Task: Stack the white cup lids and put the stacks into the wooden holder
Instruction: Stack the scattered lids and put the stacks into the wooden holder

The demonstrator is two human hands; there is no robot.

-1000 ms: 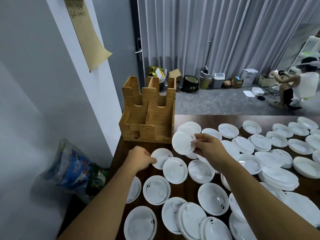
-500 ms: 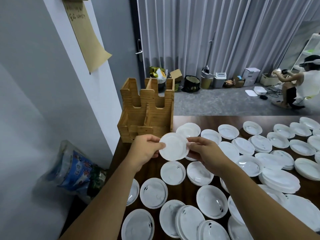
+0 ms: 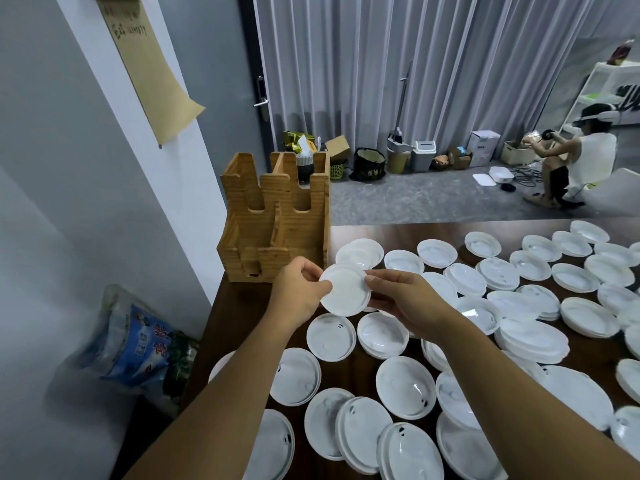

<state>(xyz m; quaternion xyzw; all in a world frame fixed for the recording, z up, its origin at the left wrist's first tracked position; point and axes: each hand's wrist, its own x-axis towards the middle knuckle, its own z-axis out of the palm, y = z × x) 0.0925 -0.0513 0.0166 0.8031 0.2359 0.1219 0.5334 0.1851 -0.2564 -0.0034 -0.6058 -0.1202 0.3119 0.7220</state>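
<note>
Two hands [image 3: 349, 292] at lid [image 3: 344, 289] edges

Long pale grey pleated curtains [image 3: 398, 64] are hanging across the far wall, above a grey carpeted floor [image 3: 415, 199]. A white pillar [image 3: 145, 188] is standing at the left, with a curling brown paper sheet [image 3: 149, 64] hanging on it. A person in white [image 3: 585, 157] is crouching beside a white wire shelf [image 3: 609, 88]. A dark wooden worktop [image 3: 239, 313] is filling the foreground.

A makeshift workroom: grey curtains [image 3: 415, 64], bins [image 3: 424, 154] and boxes [image 3: 484, 147] along the floor, lids [image 3: 436, 252] covering a dark table [image 3: 349, 230].
</note>
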